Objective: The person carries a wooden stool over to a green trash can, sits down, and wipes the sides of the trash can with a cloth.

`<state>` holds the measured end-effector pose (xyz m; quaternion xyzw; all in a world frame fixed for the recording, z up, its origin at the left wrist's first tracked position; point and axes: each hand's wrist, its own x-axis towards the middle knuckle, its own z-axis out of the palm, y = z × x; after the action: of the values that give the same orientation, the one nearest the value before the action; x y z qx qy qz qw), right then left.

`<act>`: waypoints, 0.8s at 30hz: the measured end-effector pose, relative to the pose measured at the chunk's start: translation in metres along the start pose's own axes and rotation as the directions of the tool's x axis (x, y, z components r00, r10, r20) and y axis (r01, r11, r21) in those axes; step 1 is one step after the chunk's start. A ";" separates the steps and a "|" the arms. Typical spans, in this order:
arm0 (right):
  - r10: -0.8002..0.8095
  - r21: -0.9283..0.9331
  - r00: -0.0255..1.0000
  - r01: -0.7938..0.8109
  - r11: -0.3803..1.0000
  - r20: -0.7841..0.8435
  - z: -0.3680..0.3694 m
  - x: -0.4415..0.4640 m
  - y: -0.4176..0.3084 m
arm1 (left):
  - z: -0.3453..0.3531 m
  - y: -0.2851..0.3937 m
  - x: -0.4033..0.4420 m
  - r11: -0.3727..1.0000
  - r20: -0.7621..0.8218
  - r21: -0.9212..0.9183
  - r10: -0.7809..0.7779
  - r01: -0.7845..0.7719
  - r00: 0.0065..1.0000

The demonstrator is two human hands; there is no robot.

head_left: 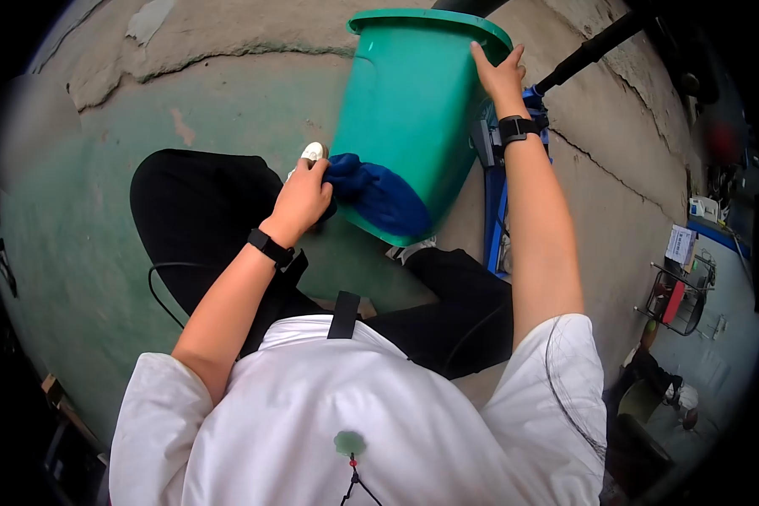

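Note:
A green plastic bin (413,93) with a wide rim stands in front of me, tilted in the view. My right hand (501,78) grips its right side at the rim, with the thumb on the outer wall and fingers over the edge. Bunched in my left hand (302,196) is a blue cloth (388,202), closed between my fingers. The cloth's loose part lies against the lower wall of the bin. The inside of the bin is hidden from me.
A blue metal device (494,194) with a long black handle (594,52) stands right beside the bin. My bent legs and white shoes flank the bin's base. Cracked concrete (228,34) borders the green floor (84,211). A wire rack (683,291) is at far right.

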<state>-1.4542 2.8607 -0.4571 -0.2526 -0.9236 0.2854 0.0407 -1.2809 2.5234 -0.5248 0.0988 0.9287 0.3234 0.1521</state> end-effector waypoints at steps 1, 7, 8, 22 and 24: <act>0.023 0.032 0.998 -0.025 0.999 0.066 0.000 -0.009 0.010 | 0.003 -0.007 0.005 0.995 0.056 -0.025 -0.096 0.098 0.994; 0.170 0.196 0.971 -0.203 0.959 0.170 0.013 -0.160 0.055 | 0.056 -0.070 0.064 0.751 0.326 -0.490 -0.312 0.442 0.892; 0.173 0.265 0.959 -0.230 0.937 0.223 0.015 -0.178 0.060 | 0.050 -0.067 0.069 0.752 0.379 -0.478 -0.289 0.454 0.879; 0.219 0.346 0.934 -0.312 0.885 0.281 0.058 -0.220 0.090 | 0.077 -0.073 0.086 0.544 0.551 -0.613 -0.226 0.573 0.803; 0.211 0.369 0.942 -0.299 0.880 0.259 0.059 -0.219 0.088 | 0.076 -0.071 0.086 0.576 0.542 -0.599 -0.219 0.556 0.811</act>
<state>-1.2380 2.7856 -0.5398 -0.3269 -0.8021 0.4978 -0.0445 -1.3408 2.5359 -0.6449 -0.1165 0.6615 0.5973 0.4383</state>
